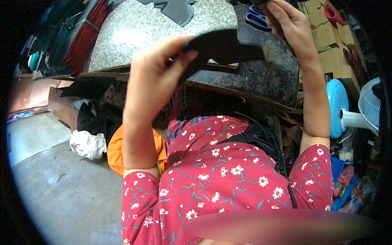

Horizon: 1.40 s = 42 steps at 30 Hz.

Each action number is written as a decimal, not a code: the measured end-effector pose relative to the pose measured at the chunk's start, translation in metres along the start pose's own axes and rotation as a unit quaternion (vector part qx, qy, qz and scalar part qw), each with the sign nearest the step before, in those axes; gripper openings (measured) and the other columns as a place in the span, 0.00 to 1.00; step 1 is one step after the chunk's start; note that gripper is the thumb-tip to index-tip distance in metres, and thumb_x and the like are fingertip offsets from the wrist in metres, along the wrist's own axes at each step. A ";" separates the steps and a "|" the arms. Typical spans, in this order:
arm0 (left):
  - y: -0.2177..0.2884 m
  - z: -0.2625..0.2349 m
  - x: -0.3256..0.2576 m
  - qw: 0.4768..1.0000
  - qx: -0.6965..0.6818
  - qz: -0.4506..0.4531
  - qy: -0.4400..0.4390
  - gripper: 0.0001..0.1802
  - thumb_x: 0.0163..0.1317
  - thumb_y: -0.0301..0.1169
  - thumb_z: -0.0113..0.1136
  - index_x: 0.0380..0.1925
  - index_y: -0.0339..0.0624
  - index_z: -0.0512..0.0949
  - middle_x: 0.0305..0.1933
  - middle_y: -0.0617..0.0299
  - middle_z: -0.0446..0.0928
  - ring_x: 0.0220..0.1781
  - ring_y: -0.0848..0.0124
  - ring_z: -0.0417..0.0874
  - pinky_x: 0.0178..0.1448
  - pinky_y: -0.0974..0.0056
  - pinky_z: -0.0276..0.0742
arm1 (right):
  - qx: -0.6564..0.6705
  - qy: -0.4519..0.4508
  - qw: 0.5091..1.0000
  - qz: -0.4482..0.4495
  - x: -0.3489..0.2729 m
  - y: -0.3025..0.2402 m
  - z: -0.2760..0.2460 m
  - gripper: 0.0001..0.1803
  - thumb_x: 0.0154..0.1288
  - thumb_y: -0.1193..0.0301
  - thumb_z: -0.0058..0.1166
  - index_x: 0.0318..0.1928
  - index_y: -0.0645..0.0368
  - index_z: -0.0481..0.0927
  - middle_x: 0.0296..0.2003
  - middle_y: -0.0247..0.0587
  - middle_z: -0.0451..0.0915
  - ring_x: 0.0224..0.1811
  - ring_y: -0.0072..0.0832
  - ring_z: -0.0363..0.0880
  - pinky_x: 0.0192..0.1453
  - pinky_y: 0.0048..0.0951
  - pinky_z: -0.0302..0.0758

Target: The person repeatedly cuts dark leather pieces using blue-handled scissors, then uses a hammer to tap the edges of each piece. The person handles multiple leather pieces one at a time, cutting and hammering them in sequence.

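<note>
My left hand (157, 67) is raised above the workbench, fingers closed over the left end of a curved black leather-like piece (222, 47). My right hand (288, 24) grips the far right end of the same dark piece, close to a pair of blue-handled scissors (258, 17) lying on the bench. The piece spans between both hands, just above a dark speckled mat (265, 77) on the bench.
A grey granite slab (139, 28) tops the bench, with a grey cut shape (175, 10) at the back. Red and green bundles (87, 34) hang at left. Cardboard boxes (328, 45) and a blue-white fan (351, 108) stand right. White cloth (86, 143) and orange cloth (116, 153) lie below.
</note>
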State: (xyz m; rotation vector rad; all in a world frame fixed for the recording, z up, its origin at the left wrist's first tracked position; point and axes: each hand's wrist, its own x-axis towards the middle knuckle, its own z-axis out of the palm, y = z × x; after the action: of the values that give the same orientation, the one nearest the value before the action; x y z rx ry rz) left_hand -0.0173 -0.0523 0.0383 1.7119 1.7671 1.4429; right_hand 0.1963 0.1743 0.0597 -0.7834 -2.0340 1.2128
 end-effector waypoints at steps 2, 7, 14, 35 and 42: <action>-0.018 -0.005 0.022 0.985 -0.046 -0.150 -0.069 0.17 0.59 0.28 0.68 0.48 0.35 0.81 0.34 0.47 0.83 0.35 0.65 0.85 0.41 0.64 0.78 | -0.045 0.014 0.998 -0.042 -0.006 -0.013 -0.008 0.19 0.76 0.66 0.51 0.61 0.62 0.78 0.27 0.23 0.75 0.23 0.10 0.69 0.25 0.15 0.65; -0.059 0.003 0.044 0.970 0.134 -0.145 -0.140 0.30 0.52 0.36 0.75 0.53 0.36 0.75 0.27 0.48 0.80 0.32 0.58 0.83 0.40 0.58 0.78 | -0.099 -0.022 0.986 -0.131 -0.018 -0.025 0.012 0.20 0.76 0.62 0.51 0.62 0.57 0.78 0.30 0.31 0.80 0.27 0.15 0.74 0.30 0.18 0.72; -0.066 0.001 0.045 0.974 0.008 -0.172 -0.146 0.33 0.54 0.32 0.75 0.58 0.37 0.72 0.22 0.60 0.77 0.24 0.75 0.77 0.30 0.67 0.73 | -0.398 -0.063 0.902 -0.153 -0.020 0.000 0.038 0.19 0.70 0.51 0.54 0.56 0.40 0.82 0.38 0.51 0.84 0.38 0.49 0.84 0.40 0.43 0.81; -0.072 -0.005 0.042 0.967 -0.111 -0.180 -0.143 0.27 0.59 0.26 0.70 0.58 0.38 0.73 0.20 0.71 0.72 0.23 0.84 0.71 0.27 0.75 0.64 | -0.313 -0.088 0.937 -0.132 -0.032 0.005 0.037 0.20 0.70 0.53 0.56 0.55 0.48 0.82 0.38 0.52 0.84 0.39 0.52 0.83 0.40 0.42 0.80; -0.073 -0.007 0.041 0.968 -0.120 -0.177 -0.133 0.27 0.59 0.26 0.69 0.59 0.39 0.73 0.21 0.71 0.74 0.23 0.85 0.71 0.26 0.76 0.64 | -0.182 -0.011 0.978 -0.103 -0.034 0.005 0.019 0.18 0.73 0.61 0.56 0.54 0.63 0.81 0.32 0.38 0.84 0.31 0.20 0.82 0.35 0.23 0.76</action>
State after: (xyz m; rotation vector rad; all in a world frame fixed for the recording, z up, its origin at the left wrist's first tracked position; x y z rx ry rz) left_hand -0.0759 -0.0044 0.0009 1.3157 1.5813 1.1557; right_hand 0.2034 0.1411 0.0404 -0.7031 -2.3251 0.7445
